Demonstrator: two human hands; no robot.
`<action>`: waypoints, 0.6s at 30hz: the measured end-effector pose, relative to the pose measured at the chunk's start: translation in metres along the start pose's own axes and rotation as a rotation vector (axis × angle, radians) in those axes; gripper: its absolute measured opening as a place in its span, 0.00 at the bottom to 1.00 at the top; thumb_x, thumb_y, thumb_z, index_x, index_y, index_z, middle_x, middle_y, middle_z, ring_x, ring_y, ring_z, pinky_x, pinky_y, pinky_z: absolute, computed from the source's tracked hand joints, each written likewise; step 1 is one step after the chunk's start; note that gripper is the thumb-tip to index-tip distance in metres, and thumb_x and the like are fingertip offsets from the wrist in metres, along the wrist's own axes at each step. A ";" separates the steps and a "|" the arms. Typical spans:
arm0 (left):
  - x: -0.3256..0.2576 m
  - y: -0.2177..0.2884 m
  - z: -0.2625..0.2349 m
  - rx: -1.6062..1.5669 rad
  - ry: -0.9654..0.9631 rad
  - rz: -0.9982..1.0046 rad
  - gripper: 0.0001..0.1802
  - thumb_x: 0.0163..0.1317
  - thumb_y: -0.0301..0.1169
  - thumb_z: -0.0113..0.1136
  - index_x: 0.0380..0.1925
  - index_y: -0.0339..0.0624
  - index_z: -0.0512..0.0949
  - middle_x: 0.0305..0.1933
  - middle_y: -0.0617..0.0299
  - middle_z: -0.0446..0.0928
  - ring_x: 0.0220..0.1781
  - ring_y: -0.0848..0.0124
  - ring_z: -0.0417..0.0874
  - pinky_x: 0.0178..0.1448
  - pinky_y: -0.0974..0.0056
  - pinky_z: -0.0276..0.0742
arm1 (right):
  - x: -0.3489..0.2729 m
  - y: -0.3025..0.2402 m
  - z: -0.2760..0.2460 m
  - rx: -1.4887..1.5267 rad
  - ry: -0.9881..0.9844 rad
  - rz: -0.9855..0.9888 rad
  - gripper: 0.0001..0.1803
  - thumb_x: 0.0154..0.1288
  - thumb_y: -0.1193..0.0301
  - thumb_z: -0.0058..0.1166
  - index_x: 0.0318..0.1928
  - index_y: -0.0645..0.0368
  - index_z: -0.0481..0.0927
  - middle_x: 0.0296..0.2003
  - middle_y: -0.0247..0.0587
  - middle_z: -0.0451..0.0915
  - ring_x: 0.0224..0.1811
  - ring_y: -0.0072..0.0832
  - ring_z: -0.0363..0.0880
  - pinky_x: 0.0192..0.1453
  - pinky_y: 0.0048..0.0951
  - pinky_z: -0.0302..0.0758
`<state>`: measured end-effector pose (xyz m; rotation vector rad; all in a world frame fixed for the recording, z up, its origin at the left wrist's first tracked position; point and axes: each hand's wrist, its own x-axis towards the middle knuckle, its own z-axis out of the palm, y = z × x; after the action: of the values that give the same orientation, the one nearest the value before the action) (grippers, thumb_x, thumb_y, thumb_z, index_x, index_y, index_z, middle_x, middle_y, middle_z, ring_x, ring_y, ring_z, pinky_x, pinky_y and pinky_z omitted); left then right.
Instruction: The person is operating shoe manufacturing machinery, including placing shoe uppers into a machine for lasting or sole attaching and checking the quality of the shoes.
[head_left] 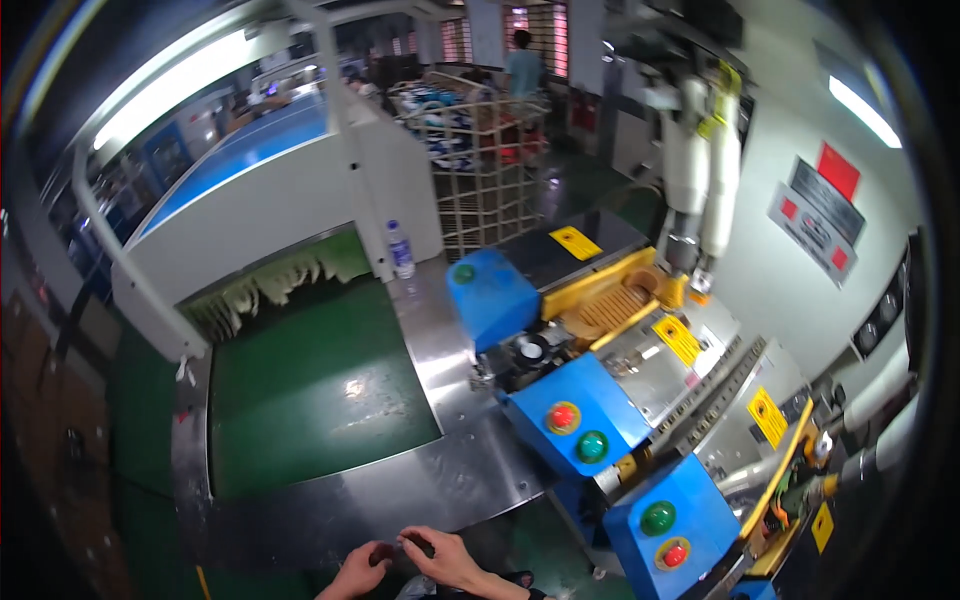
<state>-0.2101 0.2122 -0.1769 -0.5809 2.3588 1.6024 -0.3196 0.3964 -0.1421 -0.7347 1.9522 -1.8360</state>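
Near the lower edge, both my hands are close together just in front of the machine's steel table edge [380,500]. My left hand [360,574] is curled, its fingertips bent toward the right hand. My right hand [449,561] is also curled, thumb and fingers drawn together. Whatever lies in their fingers is too small or hidden to make out. Below and between them shows a pale, see-through thing [416,588], perhaps plastic; I cannot tell if either hand touches it.
Ahead lies a green conveyor belt [320,390] running under a fringed curtain [270,285]. A water bottle [400,250] stands on the steel frame. To the right are blue control boxes [578,415] with red and green buttons. Behind stand a wire cage [485,185] and a person [522,68].
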 end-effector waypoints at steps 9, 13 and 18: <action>0.096 -0.047 -0.105 0.096 0.017 0.138 0.24 0.60 0.30 0.57 0.57 0.34 0.71 0.51 0.46 0.80 0.52 0.56 0.83 0.58 0.57 0.76 | 0.038 0.082 -0.013 0.022 0.372 0.370 0.10 0.69 0.75 0.54 0.45 0.71 0.77 0.38 0.47 0.85 0.41 0.26 0.84 0.47 0.25 0.80; 0.146 -0.114 -0.206 0.079 0.311 0.039 0.22 0.60 0.31 0.57 0.54 0.33 0.73 0.50 0.46 0.79 0.54 0.53 0.80 0.59 0.54 0.75 | 0.127 0.078 0.039 0.012 0.323 0.470 0.11 0.69 0.76 0.53 0.47 0.72 0.75 0.38 0.48 0.84 0.42 0.29 0.84 0.48 0.26 0.81; 0.247 -0.175 -0.312 0.350 0.581 0.107 0.22 0.59 0.31 0.59 0.52 0.33 0.72 0.53 0.44 0.75 0.58 0.47 0.75 0.62 0.51 0.71 | 0.268 0.064 0.114 -0.226 -0.084 0.373 0.14 0.68 0.71 0.57 0.48 0.68 0.76 0.40 0.42 0.84 0.45 0.25 0.83 0.47 0.23 0.79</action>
<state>-0.3432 -0.1811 -0.3049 -0.9527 3.0394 1.1082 -0.4746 0.1465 -0.1921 -0.4606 2.0945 -1.3631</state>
